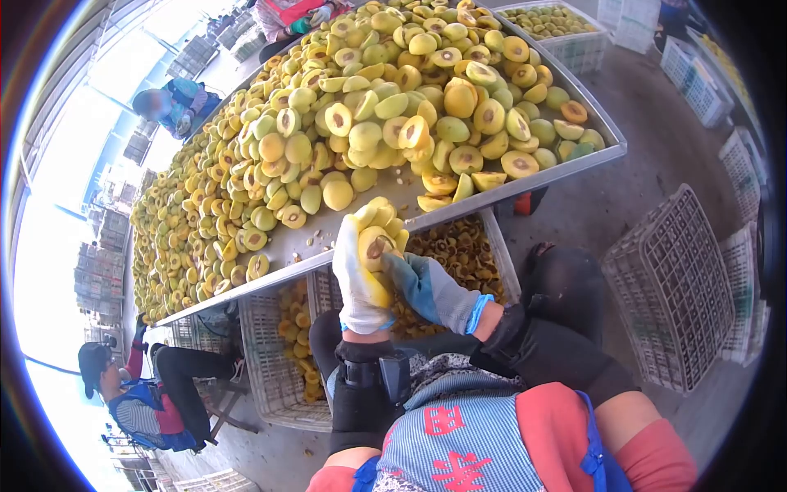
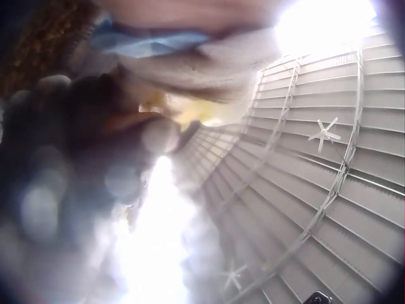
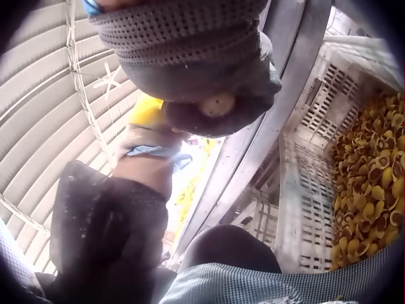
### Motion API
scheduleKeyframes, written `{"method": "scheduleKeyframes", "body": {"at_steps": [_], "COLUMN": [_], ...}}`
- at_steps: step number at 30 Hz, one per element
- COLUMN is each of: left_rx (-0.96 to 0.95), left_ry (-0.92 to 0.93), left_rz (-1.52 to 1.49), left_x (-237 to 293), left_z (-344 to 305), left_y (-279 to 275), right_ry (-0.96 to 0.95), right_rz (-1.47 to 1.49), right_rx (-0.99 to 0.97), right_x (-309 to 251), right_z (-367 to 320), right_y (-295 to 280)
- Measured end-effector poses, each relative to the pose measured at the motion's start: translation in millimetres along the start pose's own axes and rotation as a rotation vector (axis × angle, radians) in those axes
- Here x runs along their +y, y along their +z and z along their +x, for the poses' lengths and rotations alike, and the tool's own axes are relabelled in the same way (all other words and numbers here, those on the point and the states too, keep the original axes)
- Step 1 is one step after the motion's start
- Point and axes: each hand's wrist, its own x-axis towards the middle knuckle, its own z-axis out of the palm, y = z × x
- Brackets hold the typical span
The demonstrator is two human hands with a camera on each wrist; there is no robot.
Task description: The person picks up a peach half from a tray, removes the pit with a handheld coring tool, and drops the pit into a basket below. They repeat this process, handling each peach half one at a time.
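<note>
My left hand (image 1: 365,266), in a white and yellow glove, grips a halved yellow-green fruit (image 1: 376,246), apricot-like, with its brown pit hollow facing me. Close against the fruit is my right hand (image 1: 434,289) in a blue-grey glove, its fingertips at the cut face. In the right wrist view, the curled fingers of that hand hold something with a round pale end (image 3: 217,105), like a handle butt; the rest of it is hidden. A large heap of halved fruit (image 1: 352,123) lies on the metal-edged table (image 1: 612,148) just beyond both hands. The left wrist view is mostly blurred.
Below the table edge stands a crate (image 3: 307,183) of small dark-centred pieces, beside another crate (image 1: 275,361) holding yellow fruit. A tall plastic crate (image 1: 672,287) is at right. Other people sit around the table, one person (image 1: 152,402) at lower left.
</note>
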Motion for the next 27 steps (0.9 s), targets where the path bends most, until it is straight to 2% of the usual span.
{"method": "scheduleKeyframes", "body": {"at_steps": [5,8,11,14,17,20,23,26,27], "left_rx": [0.064,0.043,-0.008,-0.044,-0.045,-0.088,-0.121,-0.064,-0.031], "left_ry": [0.025,0.032,0.029,0.004,-0.058,-0.109,-0.104,-0.068,-0.06], "left_rz": [0.057,0.083,0.131,0.128,0.119,0.197,0.239,0.123,0.071], "left_x": [-5.3,-6.7,-6.9,-0.6,1.6,3.7,0.3,-2.0,-4.7], "left_z": [1.2,1.2,6.3,1.4,1.3,2.9,4.8,2.1,2.2], "left_y": [0.3,-0.4,-8.3,-6.0,-5.5,-11.5,-15.6,-10.3,-8.9], "right_ry": [0.109,0.037,0.014,0.408,0.642,0.535,0.598,0.697,0.686], "right_rz": [-0.021,0.036,-0.102,0.038,0.16,-0.128,-0.107,0.293,0.285], "right_rx": [-0.034,-0.021,0.031,-0.179,-0.319,-0.243,-0.238,-0.477,-0.472], "right_x": [-9.4,-7.5,1.8,-46.4,-53.0,-59.0,-55.2,-40.5,-41.1], "right_z": [-7.2,-10.5,-8.6,-17.4,-15.1,-16.3,-16.3,-9.0,-10.0], "right_y": [3.6,6.4,7.1,-3.0,-13.2,-13.5,-14.2,-22.7,-22.8]}}
